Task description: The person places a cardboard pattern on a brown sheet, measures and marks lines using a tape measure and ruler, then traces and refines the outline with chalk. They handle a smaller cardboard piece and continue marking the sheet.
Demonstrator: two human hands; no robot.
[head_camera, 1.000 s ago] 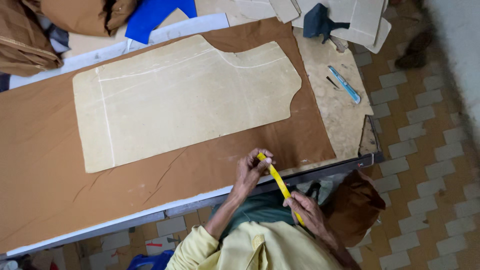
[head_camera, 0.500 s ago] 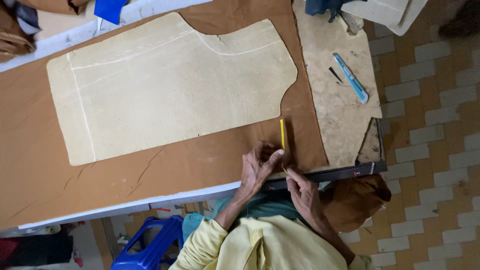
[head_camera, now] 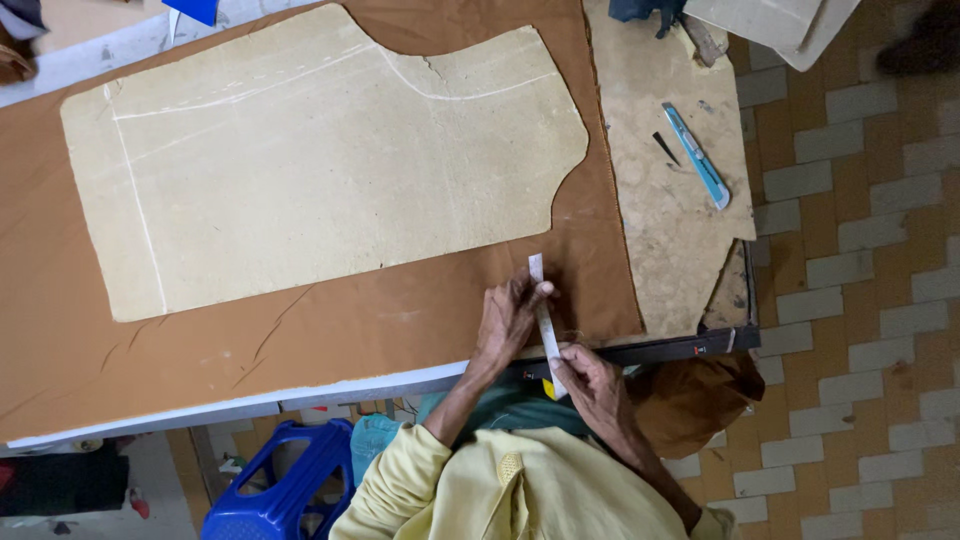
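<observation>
**Tape strip stretched across the cloth's near edge**

Where the table's dark front rail meets the person's yellow sleeves, the right hand sits just off the edge, its fingers pinched on the lower end of a narrow measuring tape; the left hand lies on the brown fabric, fingers pressed onto the tape further up; the tape runs taut between them, pale side up, a yellow end showing below, its tip reaching toward the cream paper pattern; bare brown cloth lies open to the left of the hands; the fabric's right edge falls just beside them, with a worn board beyond it; further off on that board lies a blue utility knife; below the table stands a blue plastic stool.
</observation>
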